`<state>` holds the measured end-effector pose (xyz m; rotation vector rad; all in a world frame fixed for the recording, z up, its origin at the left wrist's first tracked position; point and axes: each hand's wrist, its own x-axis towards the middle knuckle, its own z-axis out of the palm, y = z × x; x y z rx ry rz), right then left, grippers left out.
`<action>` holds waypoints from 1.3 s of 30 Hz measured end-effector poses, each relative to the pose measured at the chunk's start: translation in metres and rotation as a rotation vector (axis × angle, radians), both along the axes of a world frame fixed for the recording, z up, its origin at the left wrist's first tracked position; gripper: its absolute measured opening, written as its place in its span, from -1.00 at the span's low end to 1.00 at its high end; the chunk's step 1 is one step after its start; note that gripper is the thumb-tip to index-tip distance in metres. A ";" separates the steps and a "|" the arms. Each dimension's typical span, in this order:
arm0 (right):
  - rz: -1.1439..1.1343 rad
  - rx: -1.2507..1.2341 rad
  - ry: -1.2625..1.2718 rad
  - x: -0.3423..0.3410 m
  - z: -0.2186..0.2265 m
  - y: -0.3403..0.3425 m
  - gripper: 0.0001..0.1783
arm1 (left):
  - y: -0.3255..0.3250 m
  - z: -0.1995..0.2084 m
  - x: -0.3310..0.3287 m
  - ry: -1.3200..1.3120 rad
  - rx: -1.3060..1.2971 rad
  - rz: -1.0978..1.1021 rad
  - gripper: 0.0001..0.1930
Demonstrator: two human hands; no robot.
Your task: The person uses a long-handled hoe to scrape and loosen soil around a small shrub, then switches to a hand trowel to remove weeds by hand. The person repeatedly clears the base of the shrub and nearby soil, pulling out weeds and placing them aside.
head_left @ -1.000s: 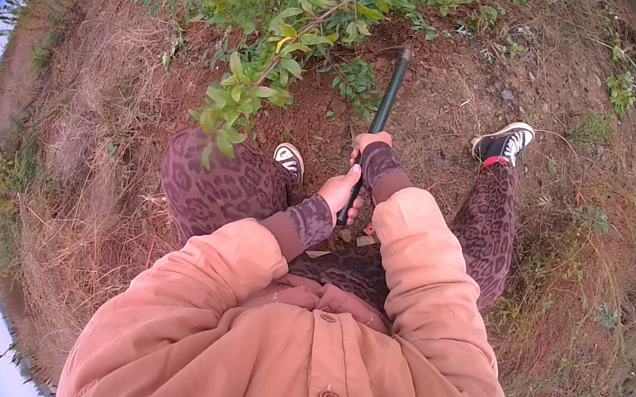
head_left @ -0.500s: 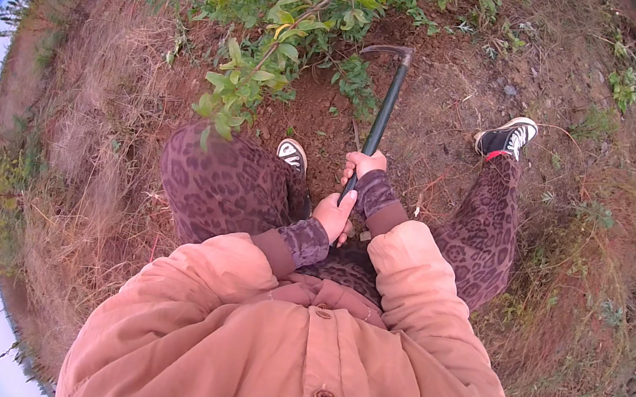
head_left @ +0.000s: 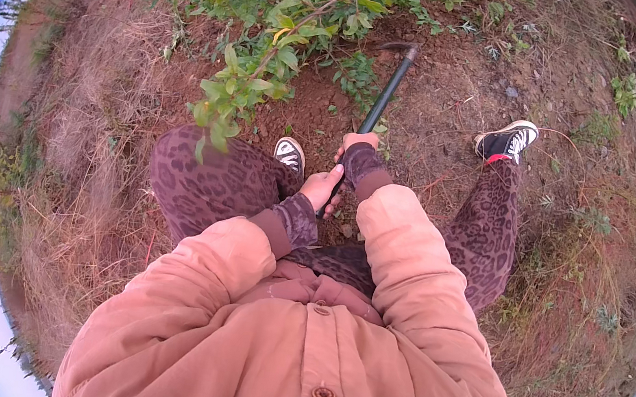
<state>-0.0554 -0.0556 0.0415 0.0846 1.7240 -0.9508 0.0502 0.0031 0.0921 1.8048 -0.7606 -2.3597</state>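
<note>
A hoe (head_left: 389, 92) with a dark green handle and a thin curved metal blade slants away from me, its head to the far right of its grip end. My left hand (head_left: 321, 188) is closed round the near end of the handle. Farther up, my right hand (head_left: 358, 146) wraps the handle as well, its fingers partly hidden by the wrist and cuff. The blade (head_left: 394, 46) is at the reddish bare soil (head_left: 312, 103), beside a low green clump (head_left: 358, 79); whether its tip is sunk in the soil I cannot tell.
A leafy green bush (head_left: 272, 7) spreads across the far side, one branch (head_left: 226, 94) reaching over my left knee. My shoes (head_left: 289, 153) stand on the ground, legs apart. Dry grass (head_left: 96, 141) lies at left, more grass (head_left: 596, 265) at right. A small grey stone (head_left: 512, 91) lies beyond.
Both hands have shifted slightly, the right one farther up and left, the left one nearer and left. The handle's grip end has swung left, and the hoe's head has moved slightly right.
</note>
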 end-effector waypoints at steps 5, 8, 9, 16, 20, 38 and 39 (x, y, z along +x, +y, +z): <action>-0.033 -0.175 -0.423 0.018 -0.001 0.018 -0.86 | 0.017 0.015 0.009 -0.384 -0.389 -0.160 -0.62; 0.082 -0.287 -0.480 0.032 0.003 0.028 -0.79 | 0.037 0.027 0.012 -0.419 -0.407 -0.099 -0.65; 0.087 -0.273 -0.451 0.035 0.005 0.031 -0.80 | 0.041 0.031 0.013 -0.403 -0.392 -0.082 -0.65; -0.106 -0.256 -0.376 0.003 0.011 0.030 -0.82 | 0.027 0.026 0.000 -0.260 -0.396 -0.217 -0.67; -0.107 -0.169 -0.351 0.006 0.007 0.013 -0.86 | 0.012 0.013 0.007 -0.216 -0.290 -0.085 -0.69; -0.291 -0.501 -0.626 -0.047 0.004 0.041 -0.81 | 0.032 0.012 -0.024 -0.415 -1.017 -0.430 -0.59; -0.246 -0.499 -0.535 -0.053 0.007 0.038 -0.81 | 0.034 0.008 -0.032 -0.353 -0.956 -0.386 -0.61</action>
